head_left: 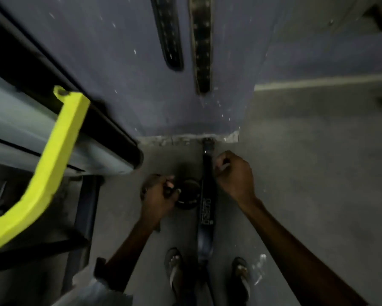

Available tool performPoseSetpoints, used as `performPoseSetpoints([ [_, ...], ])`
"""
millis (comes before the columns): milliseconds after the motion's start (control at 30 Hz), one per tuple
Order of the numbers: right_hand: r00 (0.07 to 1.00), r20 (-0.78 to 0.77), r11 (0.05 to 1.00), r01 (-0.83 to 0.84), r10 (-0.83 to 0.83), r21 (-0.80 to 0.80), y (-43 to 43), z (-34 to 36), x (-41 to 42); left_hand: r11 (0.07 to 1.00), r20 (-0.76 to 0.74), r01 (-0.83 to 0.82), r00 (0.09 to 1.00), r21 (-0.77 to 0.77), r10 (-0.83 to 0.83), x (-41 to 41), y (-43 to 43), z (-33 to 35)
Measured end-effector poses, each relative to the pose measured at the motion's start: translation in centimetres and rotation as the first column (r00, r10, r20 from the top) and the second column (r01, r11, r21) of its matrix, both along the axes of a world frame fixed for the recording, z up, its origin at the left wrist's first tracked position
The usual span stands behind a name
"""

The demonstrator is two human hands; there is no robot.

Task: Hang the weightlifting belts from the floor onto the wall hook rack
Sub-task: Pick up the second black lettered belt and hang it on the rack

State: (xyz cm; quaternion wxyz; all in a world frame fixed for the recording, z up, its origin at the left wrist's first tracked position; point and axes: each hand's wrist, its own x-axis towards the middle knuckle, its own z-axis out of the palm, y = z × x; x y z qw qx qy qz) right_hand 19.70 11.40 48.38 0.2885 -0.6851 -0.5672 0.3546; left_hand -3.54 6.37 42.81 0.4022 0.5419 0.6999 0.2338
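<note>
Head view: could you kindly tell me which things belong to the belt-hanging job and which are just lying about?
Job: black lettered belt on the floor, gripped by the right hand; dark coiled item, probably a belt, held by the left hand; left hanging belt and right hanging belt on the wall.
Not part of it: yellow machine bar; sandals.

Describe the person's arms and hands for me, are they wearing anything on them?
The left hand and right hand are bare, with no gloves or watch showing. The left forearm and right forearm are uncovered. Near the left elbow a dark sleeve edge shows, with pale grey cloth below it.
</note>
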Motion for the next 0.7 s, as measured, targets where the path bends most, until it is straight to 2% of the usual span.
performPoseSetpoints([
  [67,1.000,-0.008,0.998,0.013,-0.013,-0.054,-1.8,-6.9,0.7,0.997,-0.011,0.025,1.000,-0.069,-0.026,1.6,-1.5,-5.3],
  [200,0.998,-0.048,0.992,0.037,-0.042,-0.117,-4.7,-20.0,1.6,0.994,-0.070,0.027,0.997,-0.103,-0.035,3.8,-3.1,-17.1],
  [433,0.990,-0.055,0.976,0.116,-0.128,-0.182,-7.8,-40.4,1.5,0.965,-0.019,0.047,0.998,-0.259,-0.054,5.4,-3.1,-38.1],
  [567,0.988,-0.063,0.961,0.125,-0.144,-0.246,-8.5,-48.4,1.1,0.956,0.006,0.045,0.999,-0.290,-0.045,6.4,-2.7,-45.6],
  [700,0.980,-0.144,0.938,0.083,-0.139,-0.336,-8.0,-54.2,0.4,0.970,0.038,-0.038,0.998,-0.239,0.049,6.9,-3.1,-49.4],
])
